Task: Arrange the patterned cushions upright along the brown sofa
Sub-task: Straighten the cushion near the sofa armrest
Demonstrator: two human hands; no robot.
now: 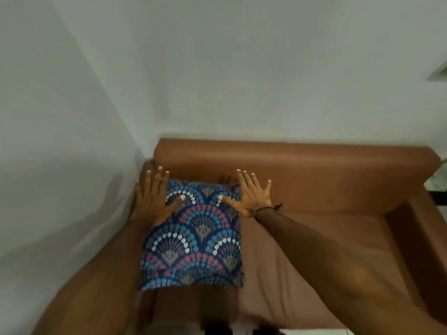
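A patterned cushion (193,235) is standing at the far left end of the brown sofa (314,175), leaning back toward the backrest with its face tilted up at the camera. Its cover is showing dark blue fabric with fan shapes in blue, pink and white. Its lower edge is resting on the seat, and its left side is sitting close to the sofa's left arm, next to the pale wall (60,141) that is running along that side.

The left hand (152,199) is lying spread and flat over the cushion's upper left corner, fingers splayed and reaching past the top edge, thumb pointing right across the pattern. It is pressing on the cover with an open palm, not closing around it. The right hand (251,197) is doing the same at the upper right corner, fingers fanned toward the backrest and thumb pointing left across the fabric, palm against the cushion's edge and nothing gripped. A dark band (266,210) is circling the right wrist.

Both forearms are reaching in from the near side, the left one covering the near left part of the sofa. The seat to the right of the cushion is lying bare up to the right armrest (416,238). Only this one cushion is showing. A small pale fixture (439,73) is sitting on the far wall at the right edge, too blurred to identify.
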